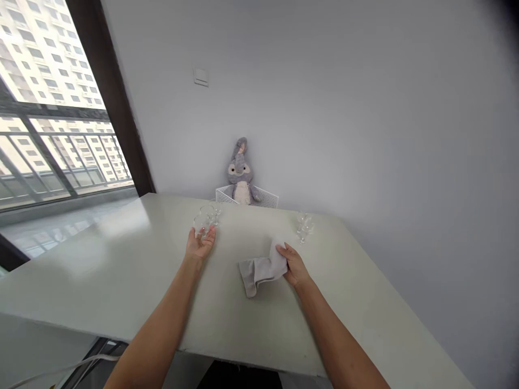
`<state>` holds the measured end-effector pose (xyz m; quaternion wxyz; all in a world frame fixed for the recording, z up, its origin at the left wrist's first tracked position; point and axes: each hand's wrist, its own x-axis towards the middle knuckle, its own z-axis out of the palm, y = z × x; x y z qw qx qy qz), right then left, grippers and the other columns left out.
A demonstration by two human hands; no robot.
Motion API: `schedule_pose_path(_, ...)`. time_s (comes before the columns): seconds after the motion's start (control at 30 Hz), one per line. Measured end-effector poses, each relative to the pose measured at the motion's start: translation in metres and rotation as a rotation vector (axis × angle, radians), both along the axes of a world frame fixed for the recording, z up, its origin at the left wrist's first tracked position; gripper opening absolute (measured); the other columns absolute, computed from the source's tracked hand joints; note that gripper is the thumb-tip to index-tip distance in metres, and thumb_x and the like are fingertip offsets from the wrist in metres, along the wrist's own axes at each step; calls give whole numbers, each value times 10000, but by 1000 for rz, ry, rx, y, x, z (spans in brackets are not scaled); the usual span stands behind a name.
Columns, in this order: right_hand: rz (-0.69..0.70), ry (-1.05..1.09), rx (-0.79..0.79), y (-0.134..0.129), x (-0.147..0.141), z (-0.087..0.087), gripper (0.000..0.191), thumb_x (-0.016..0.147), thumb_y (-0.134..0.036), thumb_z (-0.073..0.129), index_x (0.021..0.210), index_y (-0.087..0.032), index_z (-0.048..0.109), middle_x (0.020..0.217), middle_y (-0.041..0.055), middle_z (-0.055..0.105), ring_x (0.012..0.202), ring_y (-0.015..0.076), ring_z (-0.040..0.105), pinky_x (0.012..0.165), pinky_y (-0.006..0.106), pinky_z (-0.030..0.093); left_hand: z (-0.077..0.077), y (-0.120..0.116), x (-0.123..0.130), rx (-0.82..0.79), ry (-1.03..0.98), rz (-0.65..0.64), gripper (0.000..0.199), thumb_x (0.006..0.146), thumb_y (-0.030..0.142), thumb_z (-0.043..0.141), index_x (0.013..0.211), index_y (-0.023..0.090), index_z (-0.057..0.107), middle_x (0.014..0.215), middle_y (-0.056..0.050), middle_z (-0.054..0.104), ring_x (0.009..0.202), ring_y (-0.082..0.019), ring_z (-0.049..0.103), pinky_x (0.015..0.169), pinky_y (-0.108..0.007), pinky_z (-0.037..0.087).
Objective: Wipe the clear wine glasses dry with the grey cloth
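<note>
My left hand (200, 243) lies palm up on the table at the near side of a group of clear glass pieces (207, 212). Its fingers are spread and touch or nearly touch the closest glass; nothing is gripped in it. A grey cloth (263, 268) hangs folded from my right hand (292, 265), pinched between thumb and fingers and reaching left over the tabletop. Beyond my right hand stand more clear glass pieces (304, 226), apart from the hand. The exact shapes of the glasses are hard to make out.
The pale table (130, 281) meets a grey wall at the back and right. A plush rabbit (241, 175) sits in a white perforated basket (267, 200) by the wall. Left is a window (60, 135) with railings outside. A white cable (97, 357) hangs below the table's front edge.
</note>
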<state>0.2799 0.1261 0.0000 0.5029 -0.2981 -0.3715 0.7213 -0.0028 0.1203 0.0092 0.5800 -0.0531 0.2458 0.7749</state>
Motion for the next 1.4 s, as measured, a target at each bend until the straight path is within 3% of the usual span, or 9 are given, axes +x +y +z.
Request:
schedule_pose_path(0.13, 51, 220, 0, -5, 5, 13, 222, 639, -224, 695, 819, -165, 580, 659, -8, 621, 547, 111, 558, 562, 233, 463, 2, -6, 24, 78, 128, -87, 191, 815, 326, 467, 872, 144, 463, 1045, -171, 544, 976, -225, 578, 702, -289, 534)
schedule_pose_path(0.33, 32, 343, 10, -13, 5, 24, 168, 675, -144, 655, 826, -175, 591, 718, -13, 646, 607, 105, 596, 548, 195, 482, 9, -8, 77, 250, 336, -430, 270, 762, 170, 555, 1028, 166, 509, 1106, -127, 557, 1047, -233, 540, 855, -355, 461)
schedule_pose_path(0.53, 41, 386, 37, -13, -2, 23, 172, 727, -219, 609, 893, -175, 621, 919, 29, 650, 793, 124, 612, 623, 204, 505, -6, -2, 100, 432, 420, -595, 316, 764, 163, 559, 1072, 214, 509, 1186, -73, 519, 1080, -194, 509, 892, -331, 407)
schedule_pose_path(0.73, 61, -85, 290, -24, -18, 12, 395, 755, -271, 544, 1145, -208, 534, 971, 62, 626, 687, 133, 590, 454, 206, 414, -17, -8, 106, 454, 422, -568, 345, 766, 178, 562, 1098, 247, 499, 1125, -32, 550, 905, -112, 566, 793, -247, 438)
schedule_pose_path(0.9, -58, -633, 670, -26, -23, 2, 539, 681, -186, 567, 1208, -256, 475, 1226, 76, 489, 700, 106, 543, 575, 240, 440, -16, -14, 104, 418, 444, -584, 346, 747, 209, 595, 1080, 251, 508, 1032, -12, 572, 862, -98, 571, 782, -231, 445)
schedule_pose_path(1.0, -65, -787, 748, -23, -19, 2, 435, 679, -191, 571, 1111, -230, 545, 1098, 59, 567, 661, 102, 532, 598, 243, 434, -15, -17, 104, 416, 566, -586, 341, 731, 240, 616, 1057, 239, 516, 1031, -21, 570, 872, -117, 572, 790, -251, 442)
schedule_pose_path(1.13, 29, -749, 611, -19, -18, -4, 106, 665, -255, 616, 737, -179, 636, 684, 11, 615, 597, 125, 535, 564, 243, 425, -19, -18, 105, 388, 840, -651, 429, 712, 299, 628, 1104, 197, 486, 899, -49, 608, 750, -140, 582, 675, -259, 452)
schedule_pose_path(1.2, 119, -605, 453, -18, -21, -9, 165, 676, -320, 619, 633, -162, 615, 580, 11, 593, 562, 135, 546, 546, 254, 434, -20, -18, 104, 358, 1001, -662, 466, 714, 350, 613, 1127, 181, 478, 808, -41, 612, 648, -130, 560, 581, -243, 435)
schedule_pose_path(1.4, 234, -66, 26, -16, -24, -11, 327, 711, -448, 588, 836, -147, 601, 676, 36, 632, 497, 118, 562, 502, 260, 457, -5, -22, 102, 440, 1138, -670, 567, 702, 342, 622, 1224, 211, 444, 945, -67, 605, 741, -146, 547, 645, -250, 431)
